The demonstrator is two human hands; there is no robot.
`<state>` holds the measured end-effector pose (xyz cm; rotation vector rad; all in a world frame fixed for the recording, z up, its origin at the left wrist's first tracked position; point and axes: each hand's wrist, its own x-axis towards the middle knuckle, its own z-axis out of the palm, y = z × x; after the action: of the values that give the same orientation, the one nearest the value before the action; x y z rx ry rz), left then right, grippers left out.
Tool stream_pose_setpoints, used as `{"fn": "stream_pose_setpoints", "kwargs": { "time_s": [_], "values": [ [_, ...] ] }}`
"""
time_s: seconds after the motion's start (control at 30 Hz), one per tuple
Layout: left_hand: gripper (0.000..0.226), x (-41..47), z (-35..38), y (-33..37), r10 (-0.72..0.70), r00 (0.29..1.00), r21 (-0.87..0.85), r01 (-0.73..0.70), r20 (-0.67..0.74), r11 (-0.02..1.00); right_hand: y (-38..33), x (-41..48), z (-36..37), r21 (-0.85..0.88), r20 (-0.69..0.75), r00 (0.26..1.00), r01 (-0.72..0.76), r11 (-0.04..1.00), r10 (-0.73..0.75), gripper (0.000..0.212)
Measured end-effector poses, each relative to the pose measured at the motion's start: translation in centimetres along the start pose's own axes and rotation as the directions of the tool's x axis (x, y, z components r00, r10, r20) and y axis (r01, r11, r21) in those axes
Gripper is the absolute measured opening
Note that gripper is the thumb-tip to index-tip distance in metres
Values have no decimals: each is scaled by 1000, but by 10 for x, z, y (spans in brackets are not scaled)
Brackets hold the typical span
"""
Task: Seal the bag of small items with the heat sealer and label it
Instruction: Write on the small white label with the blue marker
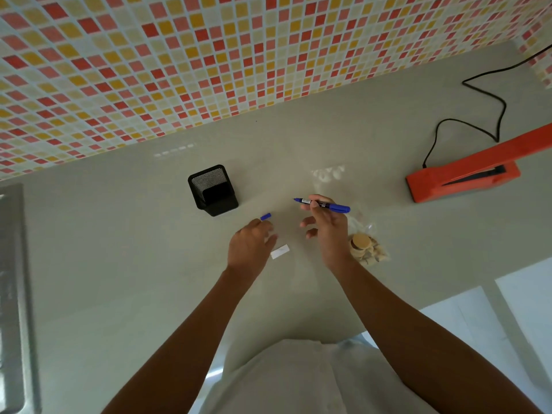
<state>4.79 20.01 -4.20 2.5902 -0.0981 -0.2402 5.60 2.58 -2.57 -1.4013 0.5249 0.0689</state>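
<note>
My right hand [327, 231] holds an uncapped blue marker [324, 204], tip pointing left, above the grey counter. My left hand [251, 245] pinches the marker's blue cap [265, 216] at its fingertips. A small white label [280, 251] lies flat on the counter between my hands, just right of the left one. The clear bag of small wooden items [366, 246] rests on the counter right of my right wrist, partly hidden by it. The red heat sealer [466, 177] stands at the far right with its arm raised.
A black mesh pen holder [212, 189] stands behind my left hand. The sealer's black cord [490, 100] loops toward the tiled wall. A metal sink edge [13, 294] runs along the left. The counter's front edge [448, 300] is at lower right.
</note>
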Motion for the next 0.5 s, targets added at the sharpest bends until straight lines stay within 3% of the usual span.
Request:
{"fn": "stream_pose_setpoints", "kwargs": {
  "time_s": [0.23, 0.5],
  "values": [
    [17, -14, 22, 1, 99, 972, 50, -112, 211, 992, 10, -15, 3, -55, 52, 999, 18, 998, -15, 13],
    [17, -20, 25, 3, 167, 966, 103, -189, 196, 976, 21, -23, -5, -76, 40, 999, 24, 997, -21, 18]
  ]
}}
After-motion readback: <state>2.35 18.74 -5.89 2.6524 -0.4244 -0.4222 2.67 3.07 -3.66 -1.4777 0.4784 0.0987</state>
